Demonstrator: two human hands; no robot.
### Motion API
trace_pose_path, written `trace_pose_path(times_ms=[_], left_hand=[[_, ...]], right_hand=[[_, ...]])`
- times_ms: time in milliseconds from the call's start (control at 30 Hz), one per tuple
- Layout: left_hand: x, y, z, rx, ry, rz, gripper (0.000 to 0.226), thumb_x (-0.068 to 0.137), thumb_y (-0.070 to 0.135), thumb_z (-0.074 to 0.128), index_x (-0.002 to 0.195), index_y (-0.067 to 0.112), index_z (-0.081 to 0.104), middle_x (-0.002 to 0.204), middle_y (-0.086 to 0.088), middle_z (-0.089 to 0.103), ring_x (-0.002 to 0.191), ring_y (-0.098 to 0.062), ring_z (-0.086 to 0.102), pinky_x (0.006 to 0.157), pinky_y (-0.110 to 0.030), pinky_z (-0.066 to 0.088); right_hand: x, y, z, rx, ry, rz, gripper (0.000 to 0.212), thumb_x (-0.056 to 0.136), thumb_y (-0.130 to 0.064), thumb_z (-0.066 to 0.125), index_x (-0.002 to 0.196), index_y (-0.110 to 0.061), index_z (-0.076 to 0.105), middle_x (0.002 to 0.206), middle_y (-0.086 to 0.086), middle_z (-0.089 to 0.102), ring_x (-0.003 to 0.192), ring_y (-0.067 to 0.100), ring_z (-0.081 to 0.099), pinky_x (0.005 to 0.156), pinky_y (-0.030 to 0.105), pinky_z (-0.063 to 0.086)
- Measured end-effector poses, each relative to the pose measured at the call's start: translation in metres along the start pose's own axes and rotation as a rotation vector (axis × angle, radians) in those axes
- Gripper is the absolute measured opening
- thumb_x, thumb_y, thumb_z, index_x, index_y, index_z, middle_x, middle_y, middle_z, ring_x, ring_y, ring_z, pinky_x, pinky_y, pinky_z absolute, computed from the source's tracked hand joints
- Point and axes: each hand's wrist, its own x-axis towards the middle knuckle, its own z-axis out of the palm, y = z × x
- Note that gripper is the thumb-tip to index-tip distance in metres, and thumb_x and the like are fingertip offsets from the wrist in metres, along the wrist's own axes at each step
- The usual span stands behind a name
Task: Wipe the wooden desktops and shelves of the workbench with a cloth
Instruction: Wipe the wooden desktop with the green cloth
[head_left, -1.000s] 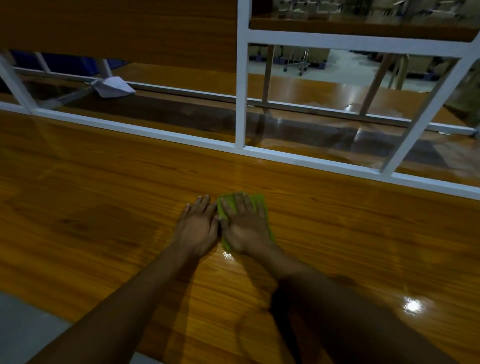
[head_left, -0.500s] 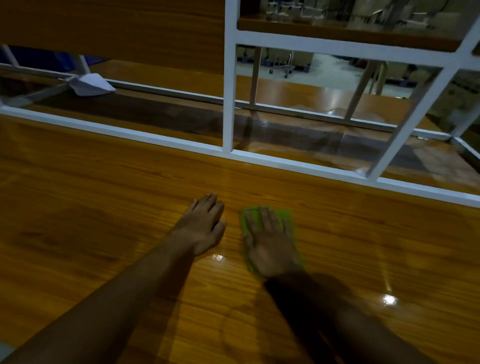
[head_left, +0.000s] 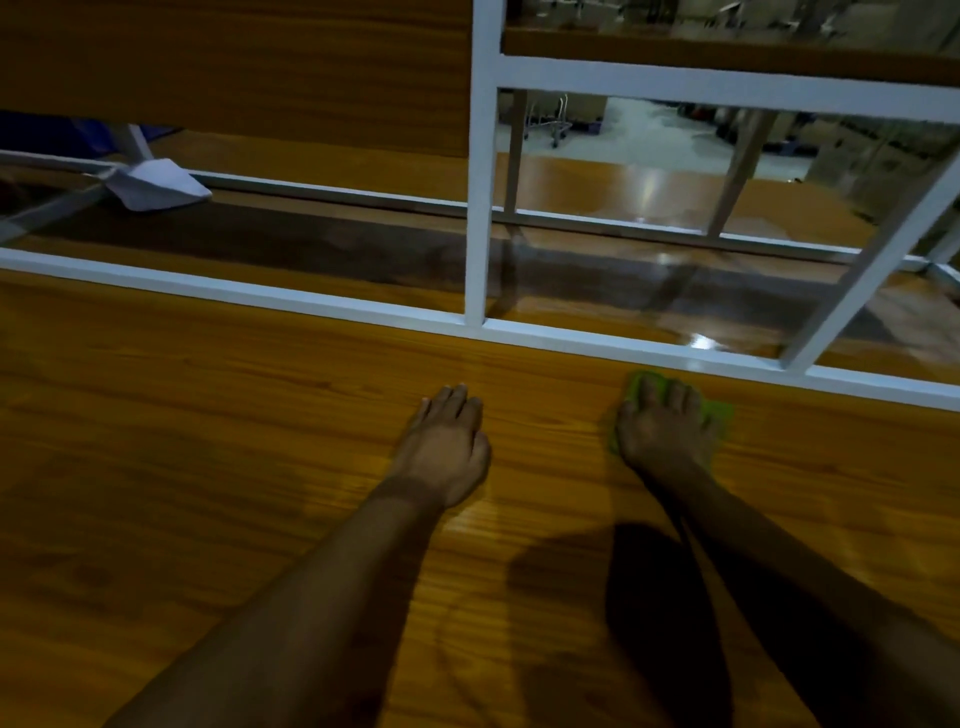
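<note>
1. right hand (head_left: 667, 428) lies flat on a green cloth (head_left: 719, 410), fingers slightly spread, pressing it onto the wooden desktop (head_left: 208, 441) just beside the white frame rail (head_left: 311, 304).
2. left hand (head_left: 447, 447) rests palm down on the bare wood, fingers together, well apart from the cloth.

White frame rail (head_left: 597, 347) beyond open desktop (head_left: 208, 441)

Right hand (head_left: 665, 431) flat on green cloth (head_left: 719, 410) near white rail (head_left: 260, 293); left hand (head_left: 447, 447) flat on desktop (head_left: 208, 441).
</note>
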Motion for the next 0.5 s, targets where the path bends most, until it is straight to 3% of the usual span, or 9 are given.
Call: trace_pose_path(times_ms=[67,233,367,500], left_hand=[[0.012,-0.002,0.001,-0.016,0.019,-0.018,0.054,0.103,0.040,0.028,0.152,0.015,0.027,0.163,-0.008,0.015,0.151,-0.021,0.006,0.122,-0.039,0.003],[0.045,0.003,0.001,-0.038,0.014,-0.042,0.053,0.102,0.039,0.027,0.149,0.015,0.031,0.162,-0.009,0.018,0.151,-0.023,0.009,0.123,-0.042,0.007],[0.063,0.002,0.003,-0.024,0.018,-0.026,0.053,0.102,0.038,0.027,0.149,0.015,0.032,0.162,-0.010,0.020,0.150,-0.024,0.012,0.123,-0.043,0.008],[0.068,0.000,0.002,-0.012,0.015,-0.002,0.050,0.101,0.038,0.030,0.144,0.015,0.038,0.160,-0.012,0.025,0.149,-0.026,0.015,0.123,-0.044,0.011]], right_hand=[[0.002,-0.024,0.000,-0.011,-0.002,-0.009,0.062,0.104,-0.051,0.016,0.159,-0.023,0.011,0.166,0.015,0.011,0.153,0.036,0.008,0.120,0.061,0.010],[-0.013,-0.103,0.007,-0.051,-0.047,-0.344,0.059,0.105,-0.052,0.013,0.160,-0.032,0.007,0.168,0.008,0.005,0.155,0.028,0.000,0.121,0.058,0.000],[-0.040,-0.088,0.004,-0.060,-0.053,-0.574,0.057,0.105,-0.054,0.013,0.159,-0.038,0.006,0.168,0.000,-0.002,0.155,0.020,-0.007,0.123,0.051,-0.006],[-0.003,-0.017,0.006,-0.073,-0.003,-0.296,0.063,0.101,-0.058,0.009,0.160,-0.035,0.007,0.169,0.002,0.002,0.155,0.024,0.000,0.122,0.055,0.004]])
